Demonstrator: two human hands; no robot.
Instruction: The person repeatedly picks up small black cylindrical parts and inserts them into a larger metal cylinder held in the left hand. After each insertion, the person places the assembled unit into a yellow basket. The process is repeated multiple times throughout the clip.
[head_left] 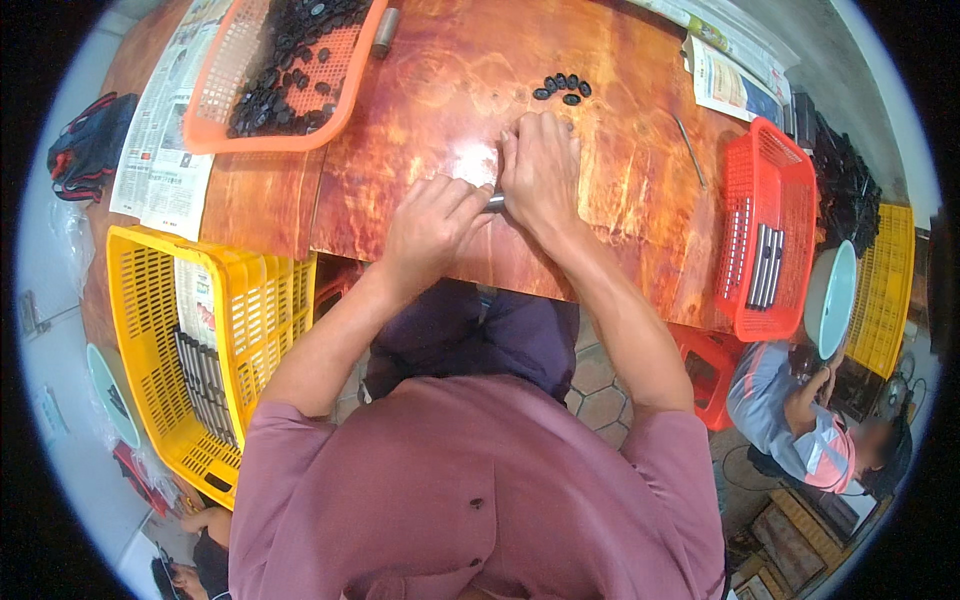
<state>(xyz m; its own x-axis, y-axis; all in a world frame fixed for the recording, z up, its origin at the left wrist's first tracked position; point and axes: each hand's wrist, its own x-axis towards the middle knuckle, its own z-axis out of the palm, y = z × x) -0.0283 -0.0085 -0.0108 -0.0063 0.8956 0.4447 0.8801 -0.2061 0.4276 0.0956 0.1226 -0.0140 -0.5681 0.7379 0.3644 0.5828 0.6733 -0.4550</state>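
Observation:
My left hand (432, 225) is closed around a metal tube (495, 202) near the table's front edge. Only a short shiny stretch of the tube shows between my hands. Just right of it, my right hand (543, 175) rests over the tabletop with curled fingers pointing away from me. What those fingers hold, if anything, is hidden beneath them. Beyond their tips lies a small cluster of black oval pieces (571, 99), several of them side by side.
An orange basket (270, 143) of black pieces stands far left, a short metal cylinder (385, 32) beside it. A red basket (737, 250) at right and a yellow crate (225, 290) at left hold metal tubes. A thin rod (690, 152) lies on the table (420, 100). Other people sit lower right and lower left.

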